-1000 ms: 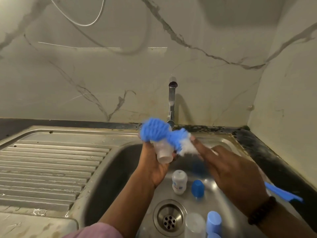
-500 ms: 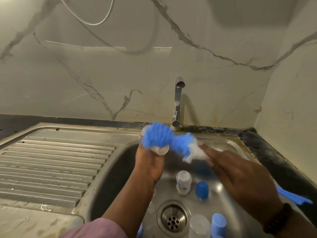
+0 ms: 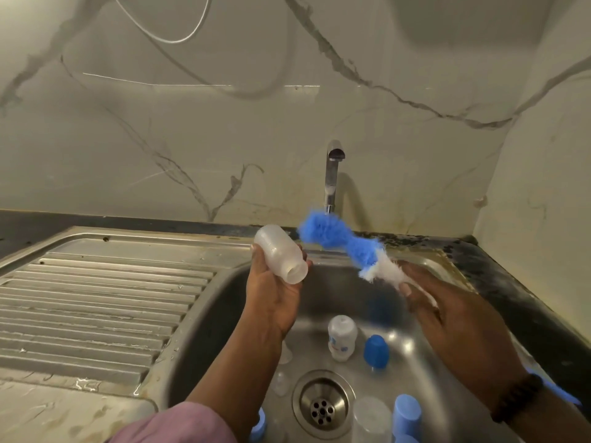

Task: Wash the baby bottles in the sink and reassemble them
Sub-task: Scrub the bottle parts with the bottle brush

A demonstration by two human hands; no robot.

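Observation:
My left hand (image 3: 275, 292) grips a clear baby bottle (image 3: 281, 258) above the sink, tilted, with its open mouth pointing down to the right. My right hand (image 3: 454, 321) holds a bottle brush (image 3: 342, 243) with a blue and white bristle head, which is blurred and lies to the right of the bottle, apart from it. In the basin (image 3: 224, 298) below stand a second bottle (image 3: 341, 337) with a printed label, a blue cap (image 3: 376, 346), a clear cap (image 3: 371, 417) and another blue cap (image 3: 406, 414).
A steel tap (image 3: 332, 174) rises behind the basin, with no water visible. The ribbed draining board (image 3: 96, 302) lies to the left. The drain (image 3: 323, 407) sits near the front. A small clear teat (image 3: 281, 382) lies beside my left forearm. Marble walls close the back and right.
The brush head has come off the bottle and moved right. My left hand has tipped the bottle so its open mouth shows.

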